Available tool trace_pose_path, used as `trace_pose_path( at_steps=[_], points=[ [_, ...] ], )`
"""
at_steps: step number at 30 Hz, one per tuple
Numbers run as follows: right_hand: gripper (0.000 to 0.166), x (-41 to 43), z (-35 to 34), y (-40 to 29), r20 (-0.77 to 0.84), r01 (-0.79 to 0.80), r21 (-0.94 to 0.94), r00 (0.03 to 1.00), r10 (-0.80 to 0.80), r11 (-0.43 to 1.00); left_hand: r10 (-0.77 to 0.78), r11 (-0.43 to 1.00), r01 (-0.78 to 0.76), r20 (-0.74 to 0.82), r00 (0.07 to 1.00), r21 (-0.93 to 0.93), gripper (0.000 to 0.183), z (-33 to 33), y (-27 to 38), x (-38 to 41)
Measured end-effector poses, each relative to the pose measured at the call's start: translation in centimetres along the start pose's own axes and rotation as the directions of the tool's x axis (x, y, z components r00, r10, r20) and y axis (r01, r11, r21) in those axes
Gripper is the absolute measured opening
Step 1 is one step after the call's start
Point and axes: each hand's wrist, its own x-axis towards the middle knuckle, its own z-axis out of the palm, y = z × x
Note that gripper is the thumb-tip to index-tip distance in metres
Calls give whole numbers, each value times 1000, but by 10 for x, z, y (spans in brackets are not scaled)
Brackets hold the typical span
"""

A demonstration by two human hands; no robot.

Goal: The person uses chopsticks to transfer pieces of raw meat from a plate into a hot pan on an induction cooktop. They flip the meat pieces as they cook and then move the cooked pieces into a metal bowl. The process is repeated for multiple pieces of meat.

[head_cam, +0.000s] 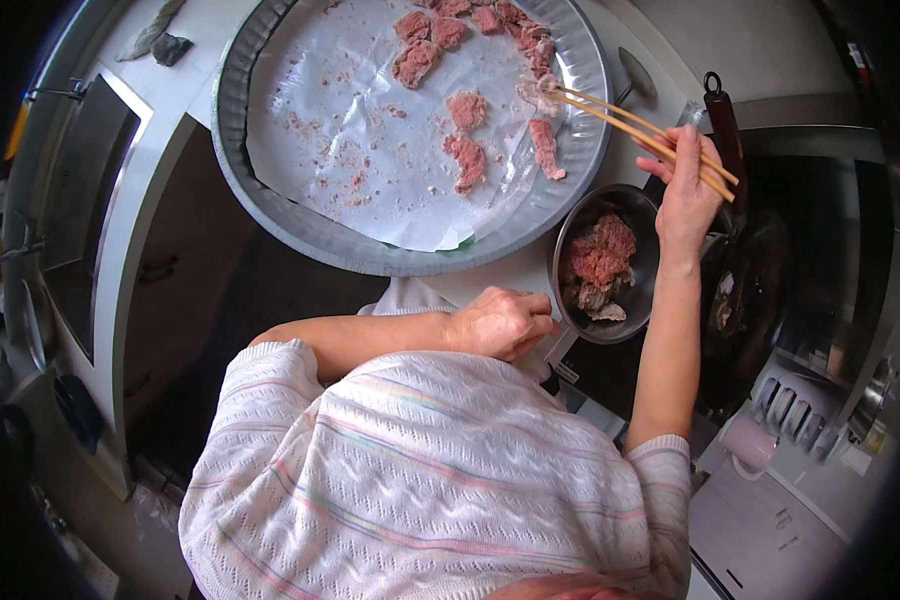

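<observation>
My right hand (pixel 686 184) holds a pair of wooden chopsticks (pixel 645 139). Their tips are at a pale, whitish piece of meat (pixel 538 96) near the right side of a large round metal pan (pixel 229 150). White paper (pixel 307 150) lines the pan, with several pink, coated meat pieces (pixel 418 60) and scattered crumbs on it. Below my right hand sits a metal bowl (pixel 559 289) containing reddish coated meat (pixel 604 251). My left hand (pixel 506 322) is curled into a loose fist beside the bowl's left rim; its fingertips are hidden, and I see nothing in it.
Right of the bowl is a dark frying pan (pixel 757 300) on a black stove top (pixel 817 225), its brown handle (pixel 724 127) pointing away. A pink mug (pixel 750 442) stands at lower right. A cloth (pixel 150 34) lies on the counter at upper left.
</observation>
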Motion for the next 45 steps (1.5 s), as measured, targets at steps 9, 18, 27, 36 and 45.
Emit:
trace_pose_path(
  at_steps=[9, 18, 27, 36, 45],
  points=[
    [34, 16, -2, 19, -3, -126, 118, 992, 127, 985, 6, 1000, -6, -20, 1000, -21, 22, -4, -2, 0],
    [28, 47, 35, 4, 118, -22, 111, 993, 9, 994, -4, 1000, 3, -29, 1000, -15, 20, -6, -4, -6],
    [28, 49, 125, 10, 469, 2, 33, 883, -17, 999, -30, 999, 26, -106, 994, -43, 20, -17, -6, -22],
    [28, 86, 123, 17, 374, -57, 73, 927, 26, 996, -25, 997, 14, -157, 987, -72, 22, -27, -10, -30],
    [32, 87, 131, 19, 330, -15, 12, 944, 10, 1000, -39, 990, 24, -103, 994, -141, 25, -32, -13, -30]
  ],
)
